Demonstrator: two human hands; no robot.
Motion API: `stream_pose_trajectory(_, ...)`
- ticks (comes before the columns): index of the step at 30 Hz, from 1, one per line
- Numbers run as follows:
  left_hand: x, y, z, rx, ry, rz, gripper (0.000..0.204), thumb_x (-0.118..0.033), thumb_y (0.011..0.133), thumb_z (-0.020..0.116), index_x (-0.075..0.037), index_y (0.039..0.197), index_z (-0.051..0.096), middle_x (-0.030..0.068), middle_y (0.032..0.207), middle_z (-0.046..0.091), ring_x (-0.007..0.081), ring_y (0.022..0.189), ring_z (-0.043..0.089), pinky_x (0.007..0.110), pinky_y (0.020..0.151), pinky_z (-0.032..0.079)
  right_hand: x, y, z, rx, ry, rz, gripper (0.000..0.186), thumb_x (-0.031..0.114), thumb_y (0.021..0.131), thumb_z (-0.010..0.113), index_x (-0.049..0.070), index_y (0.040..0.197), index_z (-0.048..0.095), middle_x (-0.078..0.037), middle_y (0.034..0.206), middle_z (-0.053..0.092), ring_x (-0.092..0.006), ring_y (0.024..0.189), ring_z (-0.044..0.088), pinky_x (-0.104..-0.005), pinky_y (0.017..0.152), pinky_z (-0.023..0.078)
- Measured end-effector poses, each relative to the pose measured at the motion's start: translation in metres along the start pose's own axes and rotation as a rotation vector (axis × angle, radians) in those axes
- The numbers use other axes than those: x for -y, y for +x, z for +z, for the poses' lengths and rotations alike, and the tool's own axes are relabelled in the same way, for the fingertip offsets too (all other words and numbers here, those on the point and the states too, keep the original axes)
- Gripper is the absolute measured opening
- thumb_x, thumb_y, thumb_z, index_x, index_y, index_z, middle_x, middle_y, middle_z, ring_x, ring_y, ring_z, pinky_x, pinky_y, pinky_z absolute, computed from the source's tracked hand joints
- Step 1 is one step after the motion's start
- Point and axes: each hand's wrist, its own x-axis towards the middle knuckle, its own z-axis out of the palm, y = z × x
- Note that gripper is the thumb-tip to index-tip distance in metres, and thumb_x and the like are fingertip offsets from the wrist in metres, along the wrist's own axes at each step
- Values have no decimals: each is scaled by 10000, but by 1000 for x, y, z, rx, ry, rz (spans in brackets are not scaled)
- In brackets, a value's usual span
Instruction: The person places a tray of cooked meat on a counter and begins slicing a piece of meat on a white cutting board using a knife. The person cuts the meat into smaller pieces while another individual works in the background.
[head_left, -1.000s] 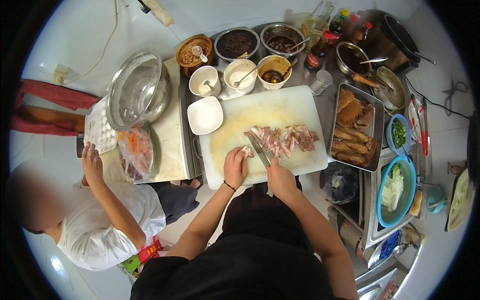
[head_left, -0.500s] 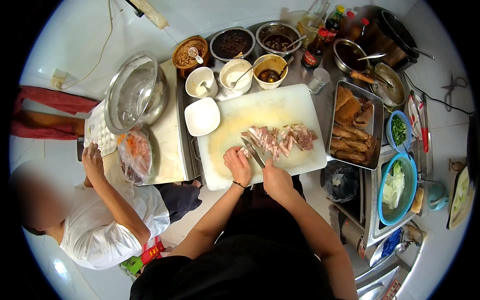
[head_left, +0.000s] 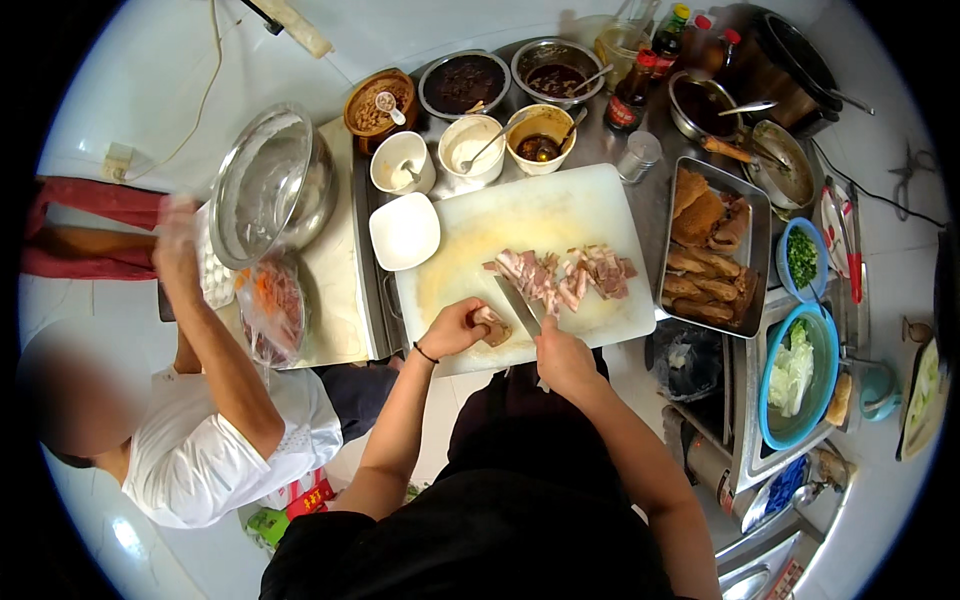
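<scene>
A white cutting board [head_left: 470, 250] lies in front of me with a heap of sliced pink meat [head_left: 565, 275] on its right half. My left hand [head_left: 455, 328] presses a small chunk of meat [head_left: 492, 327] onto the board's near edge. My right hand [head_left: 563, 358] grips a knife [head_left: 520, 305] whose blade runs up and left beside that chunk, toward the sliced heap.
Bowls of sauces and pastes [head_left: 465, 85] line the far side. An empty white dish [head_left: 404, 231] sits left of the board, a tray of browned pieces [head_left: 705, 250] right. A seated person in white [head_left: 215, 450] on my left reaches toward a large steel bowl [head_left: 272, 185].
My left hand has moved down to the board's near edge with a chunk of meat, and the knife followed. The seated person's hand has risen from the bag toward the steel bowl.
</scene>
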Motion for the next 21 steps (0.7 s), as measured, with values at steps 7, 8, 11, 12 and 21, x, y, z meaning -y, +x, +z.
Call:
stream_pose_trajectory(7,13,32,14,-634,157,191,440,45,704,518,-13,1133,444,96,913,503,163,766,519,244,615,434,4,1,2,15,-10,29,184,139,837,450,-10,936,404,-241,777,599,-396,780,588,-472,700,451)
stream_pose_trajectory(8,5,30,20,-740,195,234,421,-6,741,517,9,1150,419,150,1017,472,227,881,501,289,693,435,2,4,3,11,-11,40,182,133,835,449,-10,937,404,-241,780,599,-394,783,589,-472,702,451)
stream_pose_trajectory(11,1,21,45,-929,281,104,410,-64,765,533,23,1147,413,187,1071,451,290,972,454,351,817,395,1,5,3,0,-22,57,174,111,822,446,-11,939,405,-241,784,601,-389,787,593,-469,701,454)
stream_pose_trajectory(12,-12,16,53,-912,285,109,420,-109,764,555,50,1122,406,216,1066,440,362,1018,382,414,895,301,2,5,1,-8,-27,53,171,100,815,445,-12,938,405,-240,782,602,-386,783,595,-467,695,456)
stream_pose_trajectory(21,-7,30,75,-1004,430,-36,338,-177,807,513,-16,1097,448,140,1027,493,297,995,415,415,845,290,4,16,15,-92,-87,-52,160,133,852,432,-16,906,407,-219,699,600,-384,682,595,-455,632,461)
